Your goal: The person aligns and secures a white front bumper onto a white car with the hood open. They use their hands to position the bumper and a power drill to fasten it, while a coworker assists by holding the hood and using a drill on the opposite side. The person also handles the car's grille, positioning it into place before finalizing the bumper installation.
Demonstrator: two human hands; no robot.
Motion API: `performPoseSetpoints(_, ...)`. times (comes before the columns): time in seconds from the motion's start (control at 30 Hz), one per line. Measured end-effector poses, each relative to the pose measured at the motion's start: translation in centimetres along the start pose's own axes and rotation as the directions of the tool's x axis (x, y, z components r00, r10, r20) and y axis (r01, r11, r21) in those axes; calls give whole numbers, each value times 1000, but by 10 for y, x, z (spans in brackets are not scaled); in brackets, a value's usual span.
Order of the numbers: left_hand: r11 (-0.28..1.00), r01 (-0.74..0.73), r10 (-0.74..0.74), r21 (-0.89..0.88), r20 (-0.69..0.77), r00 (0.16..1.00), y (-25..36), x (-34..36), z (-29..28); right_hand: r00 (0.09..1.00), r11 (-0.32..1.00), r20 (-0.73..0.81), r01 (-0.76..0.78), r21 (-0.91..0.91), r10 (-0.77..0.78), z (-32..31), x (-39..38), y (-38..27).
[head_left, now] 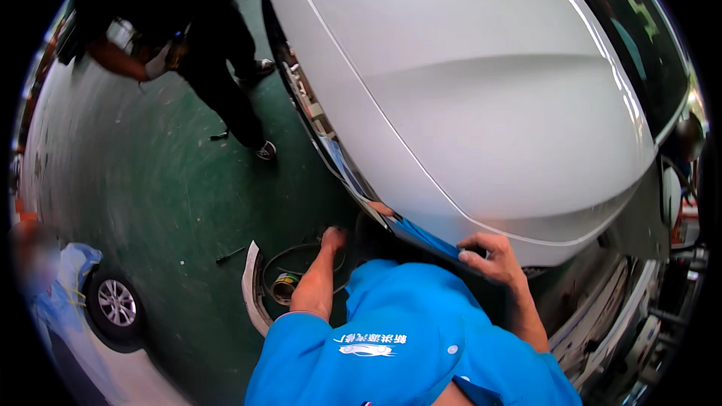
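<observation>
My right hand (pixel 489 256) has its fingers curled at the glossy blue-reflecting front trim (pixel 425 234) of a silver car, below the hood (pixel 481 120). My left hand (pixel 333 239) hangs lower and further left, near the dark area under the car's front; its fingers are small and blurred, so their hold is unclear. Below it on the green floor (pixel 173 195) lie a curved pale panel (pixel 251 278), a cable or hose loop (pixel 278 256) and an open can (pixel 284 288).
A co-worker in dark clothes (pixel 207 45) stands at upper left, a gloved hand on an unclear object. A loose wheel (pixel 116 301) and a blue-covered pale part (pixel 68 301) lie at lower left, beside another blurred person or head. More car parts (pixel 609 301) stand at lower right.
</observation>
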State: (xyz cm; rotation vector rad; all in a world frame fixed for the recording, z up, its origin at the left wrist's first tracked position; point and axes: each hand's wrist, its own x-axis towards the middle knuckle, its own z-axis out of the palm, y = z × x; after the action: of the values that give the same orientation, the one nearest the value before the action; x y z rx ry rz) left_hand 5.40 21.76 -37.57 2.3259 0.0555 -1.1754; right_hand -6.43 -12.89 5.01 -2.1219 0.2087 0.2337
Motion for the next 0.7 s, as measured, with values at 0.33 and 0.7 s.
performPoseSetpoints(0.33,898,-377,333,228,208,920,41,-55,-35,993,972,-3,-116,-205,117,-8,-51,6)
performPoseSetpoints(0.7,381,-881,908,280,-295,299,283,-274,-87,981,961,-152,78,-264,-122,-4,-111,46)
